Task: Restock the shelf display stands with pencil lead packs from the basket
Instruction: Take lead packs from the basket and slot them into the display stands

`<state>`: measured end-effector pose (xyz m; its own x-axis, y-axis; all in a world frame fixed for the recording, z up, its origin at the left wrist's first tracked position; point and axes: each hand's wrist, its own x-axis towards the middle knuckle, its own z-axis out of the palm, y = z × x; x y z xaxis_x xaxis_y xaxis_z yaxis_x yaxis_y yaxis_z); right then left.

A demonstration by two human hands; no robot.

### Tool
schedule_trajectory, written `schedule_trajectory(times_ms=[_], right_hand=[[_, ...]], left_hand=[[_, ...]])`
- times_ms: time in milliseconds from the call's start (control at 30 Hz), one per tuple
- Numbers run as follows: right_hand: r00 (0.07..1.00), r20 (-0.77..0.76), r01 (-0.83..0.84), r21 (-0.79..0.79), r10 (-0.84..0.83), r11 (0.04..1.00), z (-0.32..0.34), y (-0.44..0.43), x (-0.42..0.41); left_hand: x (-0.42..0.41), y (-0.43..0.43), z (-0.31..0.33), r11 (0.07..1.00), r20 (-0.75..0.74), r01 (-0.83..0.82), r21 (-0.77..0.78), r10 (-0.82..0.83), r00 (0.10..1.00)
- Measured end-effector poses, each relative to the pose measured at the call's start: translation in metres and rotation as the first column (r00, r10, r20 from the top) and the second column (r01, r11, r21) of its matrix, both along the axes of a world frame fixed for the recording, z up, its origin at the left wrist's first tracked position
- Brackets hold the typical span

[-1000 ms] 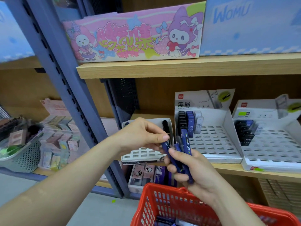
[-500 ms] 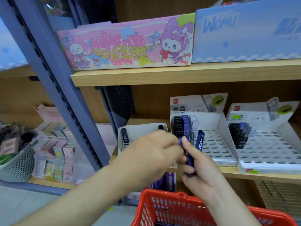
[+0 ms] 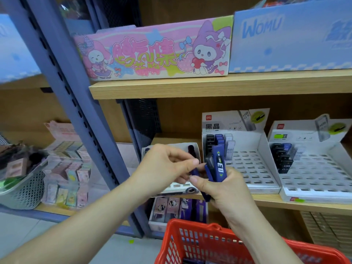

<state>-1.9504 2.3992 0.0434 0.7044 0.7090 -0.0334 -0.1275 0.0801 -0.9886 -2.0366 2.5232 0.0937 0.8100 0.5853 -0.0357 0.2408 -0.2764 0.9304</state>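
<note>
Light wooden shelf boards (image 3: pixel 209 88) on a grey-blue perforated steel upright (image 3: pixel 62 77), grey floor below. On the upper board, a pink cartoon-printed cardboard box (image 3: pixel 152 54) beside a pale blue cardboard box (image 3: pixel 289 35) marked WOMU. On the lower board, three white slotted cardboard display stands: a small left stand (image 3: pixel 171 147), a middle stand (image 3: pixel 253 168) and a right stand (image 3: pixel 314 178), the two larger ones each with a few black and blue packs upright in the back left slots. Off to the left, a grey perforated plastic basket (image 3: pixel 22 191) among blurred small boxes. Small left stand largely hidden behind the hands. Red plastic mesh basket (image 3: pixel 200 244) cut off by the bottom edge, contents hard to make out. Boxes under the lower board too blurred to read. Left hand (image 3: pixel 163 166) in front of the small left stand, fingers curled, thumb and fingertips pinching the top of a single dark blue pack (image 3: pixel 194 171). Right hand (image 3: pixel 224 189) just beside it, above the red basket, fingers wrapped round a fanned bundle of dark blue pencil lead packs (image 3: pixel 219 164); thumb tip close to the single pack, contact unclear; number in the bundle unclear.
</note>
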Motion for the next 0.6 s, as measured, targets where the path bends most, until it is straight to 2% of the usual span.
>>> schedule_trajectory(times_ms=[100,167,233,300,367,467,600], right_hand=[[0.986,0.165,0.019,-0.018,-0.016,1.000,-0.007,0.007,-0.004],[0.982,0.181,0.051,-0.029,-0.045,0.998,-0.013,0.012,-0.004],[0.988,0.137,0.074,-0.070,-0.064,0.995,-0.020,0.016,-0.003],[0.997,0.054,0.060,-0.126,-0.054,0.990,-0.030,0.019,0.000],[1.000,0.029,0.017,-0.182,-0.012,0.983,-0.038,0.022,0.001],[0.993,0.108,-0.023,-0.251,0.052,0.968,-0.049,0.027,-0.001],[0.968,0.215,-0.053,-0.314,0.125,0.948,-0.061,0.034,-0.004]], left_hand=[[-0.004,0.009,-0.005,1.000,-0.090,-0.004,-0.025,0.002,0.996],[-0.006,0.019,-0.002,0.999,-0.124,-0.035,0.017,0.036,0.992],[-0.010,0.035,0.002,0.986,-0.117,-0.107,0.127,0.122,0.986],[-0.016,0.057,0.003,0.911,-0.125,-0.179,0.371,0.240,0.963],[-0.021,0.076,0.001,0.786,-0.131,-0.205,0.583,0.340,0.931],[-0.023,0.090,-0.013,0.689,-0.148,-0.172,0.704,0.379,0.913],[-0.017,0.095,-0.033,0.646,-0.190,-0.100,0.757,0.365,0.911]])
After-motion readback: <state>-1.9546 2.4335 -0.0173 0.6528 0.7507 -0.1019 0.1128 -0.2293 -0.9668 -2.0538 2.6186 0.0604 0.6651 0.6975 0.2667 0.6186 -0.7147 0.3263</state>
